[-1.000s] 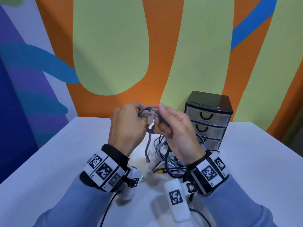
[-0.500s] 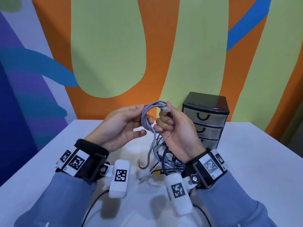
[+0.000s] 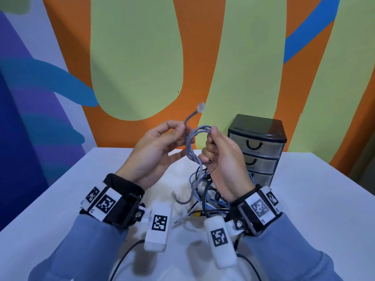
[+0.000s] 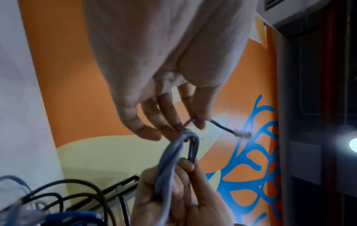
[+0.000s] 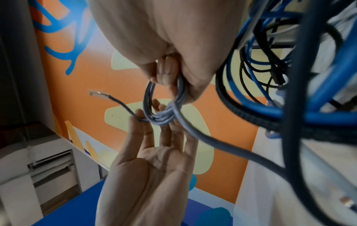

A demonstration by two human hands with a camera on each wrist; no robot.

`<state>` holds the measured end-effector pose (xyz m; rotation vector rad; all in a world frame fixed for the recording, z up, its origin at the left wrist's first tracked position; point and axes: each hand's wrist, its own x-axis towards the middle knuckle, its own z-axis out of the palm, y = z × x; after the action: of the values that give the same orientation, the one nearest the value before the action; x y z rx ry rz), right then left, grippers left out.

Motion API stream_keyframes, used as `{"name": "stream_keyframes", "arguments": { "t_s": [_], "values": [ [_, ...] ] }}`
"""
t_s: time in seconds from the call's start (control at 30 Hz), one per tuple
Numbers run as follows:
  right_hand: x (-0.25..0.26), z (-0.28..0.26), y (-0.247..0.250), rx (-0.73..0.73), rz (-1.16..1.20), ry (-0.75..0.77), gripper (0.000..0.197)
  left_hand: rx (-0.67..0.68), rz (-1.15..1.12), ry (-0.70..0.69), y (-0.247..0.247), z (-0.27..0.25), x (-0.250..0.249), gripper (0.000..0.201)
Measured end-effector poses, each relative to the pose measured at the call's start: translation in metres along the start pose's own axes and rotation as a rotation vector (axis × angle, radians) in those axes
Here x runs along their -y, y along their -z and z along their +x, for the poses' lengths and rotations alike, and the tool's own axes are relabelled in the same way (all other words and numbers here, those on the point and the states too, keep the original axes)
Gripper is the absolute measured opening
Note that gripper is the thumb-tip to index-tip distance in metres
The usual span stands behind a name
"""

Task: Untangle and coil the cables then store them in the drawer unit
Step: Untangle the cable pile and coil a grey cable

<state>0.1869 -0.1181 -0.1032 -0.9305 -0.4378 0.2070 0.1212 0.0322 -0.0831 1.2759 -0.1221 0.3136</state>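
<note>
We see the free end of the grey cable (image 3: pixel 193 147) now out of the coil: 0.5 s ago the plug (image 3: pixel 201 107) sat tucked at the top of the loops by the R thumb, now it sticks up and away, well above both hands. L hand (image 3: pixel 156 153) has shifted from cupping the loops w/ fingers extended to pinching the tail betw thumb and forefinger just below the plug; other L fingers (image 4: pixel 148 120) loosely spread, touching the bundle. R hand (image 3: pixel 221 159) holds the coil as before, fingers curled round several loops, thumb on top.

Coil is in the air betw the hands, above the worktop (image 3: pixel 60 199), in front of the drawer unit (image 3: pixel 257 147). Its lower end trails down into the cable pile (image 3: pixel 207 191) (blue, black, white), touching it.

Our read: the end is freed to wrap round the bundle and lock it, so coiling of this one is nearly done. Trailing end may be caught in the pile; can't tell. All 3 drawers look closed, nothing stored yet. Rest of pile untouched.
</note>
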Motion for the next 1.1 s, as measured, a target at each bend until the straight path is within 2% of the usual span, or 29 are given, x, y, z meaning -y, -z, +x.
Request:
{"name": "stream_keyframes", "arguments": {
  "t_s": [0.13, 0.27, 0.3, 0.4, 0.47, 0.53, 0.6, 0.73, 0.87, 0.93, 1.03, 1.1],
  "values": [
    [0.001, 0.001, 0.006, 0.005, -0.219, 0.035, 0.026, 0.1, 0.115, -0.031, 0.0, -0.006, -0.003, 0.012],
    [0.001, -0.001, 0.008, 0.092, -0.317, 0.069, 0.024, 0.036, 0.244, -0.056, 0.002, -0.008, -0.005, 0.012],
    [0.002, -0.001, 0.008, 0.113, -0.304, 0.061, 0.023, 0.017, 0.239, -0.048, 0.003, -0.007, -0.005, 0.018],
    [0.007, -0.002, 0.007, 0.183, -0.182, -0.029, 0.033, -0.037, 0.176, -0.012, 0.004, -0.002, -0.006, 0.055],
    [0.01, -0.003, 0.004, 0.231, -0.04, -0.125, 0.039, -0.048, 0.151, 0.012, 0.003, -0.002, -0.009, 0.054],
    [0.012, -0.004, 0.003, 0.281, 0.102, -0.229, 0.035, -0.04, 0.202, 0.02, 0.004, -0.002, -0.01, 0.047],
    [0.015, -0.005, 0.003, 0.315, 0.121, -0.268, 0.036, -0.021, 0.287, 0.01, 0.005, -0.003, -0.01, 0.042],
    [0.016, -0.006, 0.005, 0.307, -0.128, -0.149, 0.04, -0.046, 0.518, -0.085, 0.01, -0.005, -0.014, 0.042],
    [0.01, -0.008, 0.001, 0.259, -0.263, -0.029, 0.037, -0.094, 0.69, -0.181, 0.012, -0.006, -0.016, 0.026],
    [0.008, -0.008, 0.001, 0.234, -0.281, 0.018, 0.032, -0.154, 0.78, -0.241, 0.009, -0.006, -0.013, 0.022],
    [0.006, -0.007, 0.002, 0.211, -0.325, 0.093, 0.025, -0.275, 0.998, -0.408, 0.003, -0.006, -0.003, 0.016],
    [0.003, -0.007, 0.001, 0.177, -0.33, 0.117, 0.025, -0.334, 1.067, -0.506, 0.003, -0.005, 0.001, 0.015]
  ]
}}
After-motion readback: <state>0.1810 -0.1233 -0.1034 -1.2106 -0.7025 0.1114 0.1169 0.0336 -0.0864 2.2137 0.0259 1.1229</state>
